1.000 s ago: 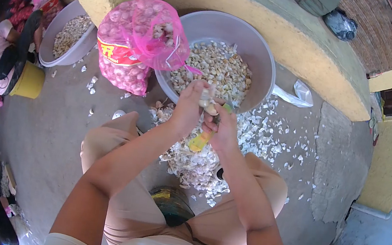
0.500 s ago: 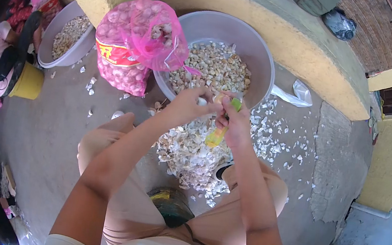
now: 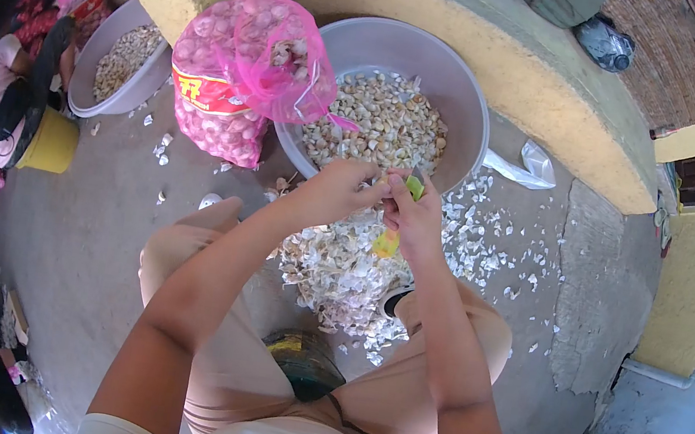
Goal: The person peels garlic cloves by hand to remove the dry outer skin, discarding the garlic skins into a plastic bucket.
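My left hand [image 3: 340, 190] is closed in a pinch on a garlic clove [image 3: 383, 180], mostly hidden by the fingers. My right hand [image 3: 414, 215] grips a small knife [image 3: 386, 242] with a yellow-green handle, its short dark blade pointing up beside the thumb. The fingertips of both hands meet at the clove, over the near rim of a large grey tub [image 3: 477, 137]. Inside the tub lie many loose garlic cloves [image 3: 384, 130]. Below my hands, a heap of papery garlic skins [image 3: 341, 273] covers the floor between my feet.
A pink mesh sack of garlic bulbs [image 3: 226, 72] leans against the tub's left side. A second tub [image 3: 131, 104] holds cloves near a seated person [image 3: 12, 89] and a yellow bucket [image 3: 51, 142]. White plastic [image 3: 531, 168] lies right of the large tub, before a low curved wall [image 3: 546, 85].
My hands have drawn slightly closer together around the garlic. The knife has turned in my right hand, and less of its handle shows. The sack and tubs stay in place.
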Tool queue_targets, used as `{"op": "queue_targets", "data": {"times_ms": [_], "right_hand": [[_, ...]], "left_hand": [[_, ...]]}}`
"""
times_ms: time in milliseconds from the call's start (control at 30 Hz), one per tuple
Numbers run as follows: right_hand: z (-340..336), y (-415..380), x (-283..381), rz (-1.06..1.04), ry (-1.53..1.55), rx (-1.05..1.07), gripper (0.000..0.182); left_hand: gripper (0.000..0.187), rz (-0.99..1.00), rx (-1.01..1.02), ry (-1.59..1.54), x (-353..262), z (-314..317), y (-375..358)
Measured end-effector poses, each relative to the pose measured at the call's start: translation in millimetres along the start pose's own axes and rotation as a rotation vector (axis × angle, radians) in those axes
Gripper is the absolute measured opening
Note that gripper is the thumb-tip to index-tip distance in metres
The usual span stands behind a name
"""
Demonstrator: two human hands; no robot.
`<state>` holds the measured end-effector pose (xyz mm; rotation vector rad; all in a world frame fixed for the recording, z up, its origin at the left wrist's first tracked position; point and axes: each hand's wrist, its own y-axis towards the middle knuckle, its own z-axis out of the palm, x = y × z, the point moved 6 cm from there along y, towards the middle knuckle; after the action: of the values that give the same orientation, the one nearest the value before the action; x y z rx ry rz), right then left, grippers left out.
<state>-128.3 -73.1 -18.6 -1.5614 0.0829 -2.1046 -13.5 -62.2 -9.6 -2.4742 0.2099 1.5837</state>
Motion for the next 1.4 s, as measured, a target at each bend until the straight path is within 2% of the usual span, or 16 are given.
{"op": "queue_targets", "data": {"times_ms": [67,167,267,367,467,600,800,900,1000,1100,1200,1300,1400], "right_hand": [[1.2,-1.4,2.4,-0.006,-0.015,0.003,0.016],[0.1,-0.1,2.2,0.015,-0.044,0.022,0.017],[-0.4,-2.3,7.7,0.074,0.022,0.107,0.017],[-4.9,-2.2,12.5,0.157,0.076,0.165,0.016],[-6.2,-3.6,10.2,0.2,0.084,0.135,0.014],[-14.4,-1.0,6.8,0.272,-0.029,0.174,0.012],[-15.8,0.6,9.2,0.264,-0.058,0.15,0.01],[-25.5,10.0,-7.3,0.353,-0.269,0.167,0.013],[-30.6,22.5,-15.1,0.318,-0.204,0.091,0.018],[-32.6,26.7,-4.4,0.071,-0.163,-0.132,0.03],[-27.6,26.7,4.2,0.005,-0.18,-0.121,0.039],[-15.9,24.0,5.7,0.117,-0.251,0.146,0.041],[-15.2,16.5,-1.4,0.223,-0.539,0.268,0.043]], "left_hand": [[0.027,-0.086,0.05,-0.116,4.3,1.8,-0.5],[0.029,0.026,0.088,-0.058,5.2,4.0,1.4],[0.029,-0.142,0.103,-0.589,15.2,11.6,-2.4],[0.031,-0.172,0.164,-0.745,6.9,16.1,-3.5],[0.032,-0.322,0.094,-1.013,10.3,15.5,-0.6],[0.032,-0.312,0.077,-0.934,19.3,-0.9,1.5],[0.033,-0.259,0.046,-0.81,23.1,-3.2,4.0],[0.035,-0.234,0.068,-0.8,19.5,-1.4,4.3],[0.035,-0.224,0.093,-0.811,20.2,0.2,3.5],[0.035,-0.228,0.088,-0.808,18.9,2.9,2.3],[0.036,-0.235,0.087,-0.806,18.3,3.3,1.7],[0.037,-0.249,0.068,-0.801,16.2,1.0,0.9],[0.037,-0.255,0.034,-0.794,16.9,-1.3,-0.5]]}}
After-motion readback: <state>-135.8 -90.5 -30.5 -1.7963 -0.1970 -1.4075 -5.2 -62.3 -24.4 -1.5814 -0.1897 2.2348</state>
